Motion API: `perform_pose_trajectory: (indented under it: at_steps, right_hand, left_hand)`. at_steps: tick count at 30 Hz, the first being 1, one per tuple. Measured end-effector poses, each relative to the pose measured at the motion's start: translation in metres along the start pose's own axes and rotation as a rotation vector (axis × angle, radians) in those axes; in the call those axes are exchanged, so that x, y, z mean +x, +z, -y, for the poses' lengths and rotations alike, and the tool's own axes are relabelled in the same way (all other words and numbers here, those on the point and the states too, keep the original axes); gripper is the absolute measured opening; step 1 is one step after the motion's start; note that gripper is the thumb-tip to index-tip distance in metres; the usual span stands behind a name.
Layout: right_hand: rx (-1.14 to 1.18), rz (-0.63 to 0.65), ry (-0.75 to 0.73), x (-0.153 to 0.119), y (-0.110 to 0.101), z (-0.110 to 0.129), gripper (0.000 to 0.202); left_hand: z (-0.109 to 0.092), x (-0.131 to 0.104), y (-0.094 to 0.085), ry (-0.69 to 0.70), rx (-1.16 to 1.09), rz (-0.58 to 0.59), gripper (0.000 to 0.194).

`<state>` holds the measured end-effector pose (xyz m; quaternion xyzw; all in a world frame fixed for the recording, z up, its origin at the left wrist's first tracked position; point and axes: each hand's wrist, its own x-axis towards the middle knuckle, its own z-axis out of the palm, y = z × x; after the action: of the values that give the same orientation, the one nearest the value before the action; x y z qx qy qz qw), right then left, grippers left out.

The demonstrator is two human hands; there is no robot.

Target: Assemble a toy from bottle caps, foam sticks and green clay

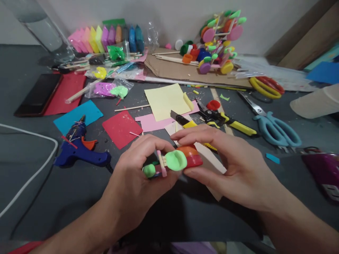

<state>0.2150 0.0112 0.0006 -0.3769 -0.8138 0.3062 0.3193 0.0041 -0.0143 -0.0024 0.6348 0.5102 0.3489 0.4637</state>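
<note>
Both hands meet low over the dark counter (31,169), sharing one small craft piece (169,163) of green clay lumps, a wooden stick and a red-orange cap. The left hand (137,176) pinches its green end with curled fingers, while the right hand (233,165) grips the red cap end between thumb and fingertips. A blue glue gun (79,150) lies to the left, teal scissors (275,128) to the right.

No text, label, brand or number can be read anywhere on the cluttered dark table (31,197) (papers and tools appear unmarked).
</note>
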Motion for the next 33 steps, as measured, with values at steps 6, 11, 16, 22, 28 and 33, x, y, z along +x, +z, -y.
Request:
perform_pose_trajectory:
  at_steps: [6,11,16,22,28,33]
  right_hand:
    - [-0.037,0.024,-0.047,-0.0025,-0.0036,0.0017,0.027]
    - [-0.043,0.022,-0.045,-0.0012,-0.0034,0.0031,0.021]
    - [-0.027,0.027,-0.069,0.0000,-0.0031,0.0033,0.019]
    - [0.013,0.046,-0.045,0.0005,-0.0027,0.0034,0.019]
    - [0.046,0.010,-0.006,-0.0001,0.0011,0.0044,0.017]
    - [0.066,0.001,-0.007,-0.0010,0.0023,0.0037,0.018]
  left_hand:
    - [-0.0001,0.0002,0.0052,0.003,0.008,0.031,0.014]
    - [0.0026,-0.0005,0.0074,0.034,-0.006,0.058,0.012]
    - [0.0035,0.0001,0.0089,0.055,0.013,0.057,0.013]
    - [0.0033,-0.0007,0.0099,0.077,0.045,0.044,0.014]
    - [0.0026,-0.0021,0.0094,0.079,0.018,0.060,0.014]
    - [0.0039,-0.0029,0.0091,0.072,0.048,0.057,0.018]
